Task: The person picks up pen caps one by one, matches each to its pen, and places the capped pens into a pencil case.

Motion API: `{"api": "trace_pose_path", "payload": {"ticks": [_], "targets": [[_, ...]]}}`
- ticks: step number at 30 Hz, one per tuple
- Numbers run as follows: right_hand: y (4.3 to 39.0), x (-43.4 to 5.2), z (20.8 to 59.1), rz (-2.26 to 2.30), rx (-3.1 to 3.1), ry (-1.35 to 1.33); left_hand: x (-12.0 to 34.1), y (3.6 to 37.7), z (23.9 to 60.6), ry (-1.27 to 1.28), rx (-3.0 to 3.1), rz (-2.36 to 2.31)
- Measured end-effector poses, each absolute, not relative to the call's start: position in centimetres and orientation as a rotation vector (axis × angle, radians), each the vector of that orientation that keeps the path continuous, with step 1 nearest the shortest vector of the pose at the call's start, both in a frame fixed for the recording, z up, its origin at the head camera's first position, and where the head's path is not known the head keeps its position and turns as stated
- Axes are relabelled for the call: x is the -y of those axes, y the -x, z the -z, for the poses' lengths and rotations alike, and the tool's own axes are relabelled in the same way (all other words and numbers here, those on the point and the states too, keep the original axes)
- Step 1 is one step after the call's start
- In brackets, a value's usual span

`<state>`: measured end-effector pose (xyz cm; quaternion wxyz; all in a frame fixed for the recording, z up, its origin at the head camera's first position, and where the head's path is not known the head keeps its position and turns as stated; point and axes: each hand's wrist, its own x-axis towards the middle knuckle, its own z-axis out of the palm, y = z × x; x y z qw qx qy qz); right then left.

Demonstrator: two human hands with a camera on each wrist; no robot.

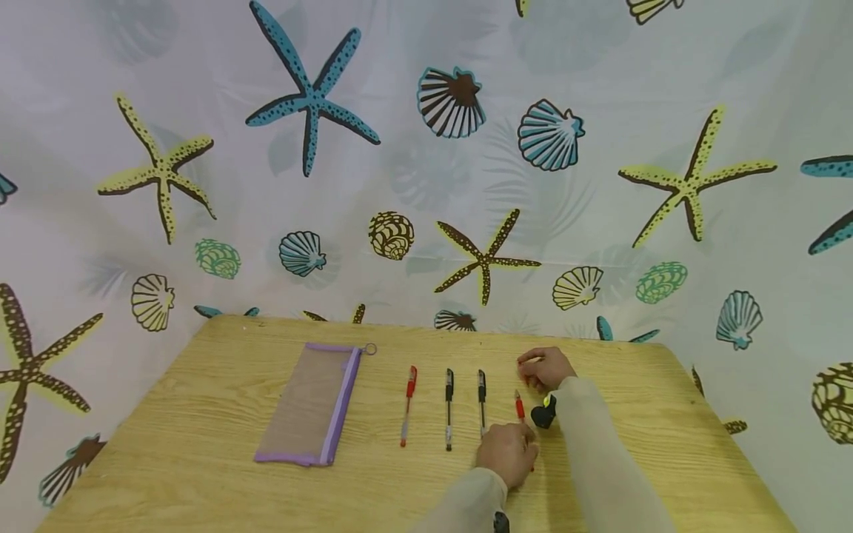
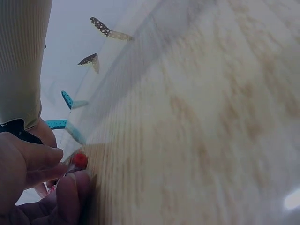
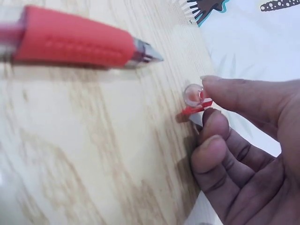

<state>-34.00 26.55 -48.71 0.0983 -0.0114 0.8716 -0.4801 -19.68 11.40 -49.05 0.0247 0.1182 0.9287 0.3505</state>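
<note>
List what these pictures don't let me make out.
Head view: most of the uncapped red pen, covered by the left hand's grip.
Head view: the lower end of the rightmost black-capped clear pen, behind that same hand.
Head view: most of the red-and-clear plastic cap, covered by the right hand's grip.
Right wrist view: the red pen's rear, cut off by the left edge.

Soft light, blurry red pen

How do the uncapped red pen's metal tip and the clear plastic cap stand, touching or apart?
Apart: the right wrist view shows bare wood between tip and cap.
</note>
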Motion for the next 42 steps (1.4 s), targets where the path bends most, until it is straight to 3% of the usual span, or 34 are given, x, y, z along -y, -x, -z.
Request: {"api": "trace_pose_path", "payload": {"ticks": [15, 22, 42], "targets": [[34.0, -26.4, 48.6, 1.302, -2.618, -0.127, -11.5, 19.6, 49.3, -0.260, -2.893, -1.053], [33.8, -26.4, 48.6, 1.288, -2.638, -0.117, -11.7, 19.6, 48.7, -0.131, -2.851, -0.979], [33.4, -27.0, 48.7, 1.413, -2.548, -0.032, -10.4, 19.7, 48.5, -0.166, -2.785, -1.089]]}}
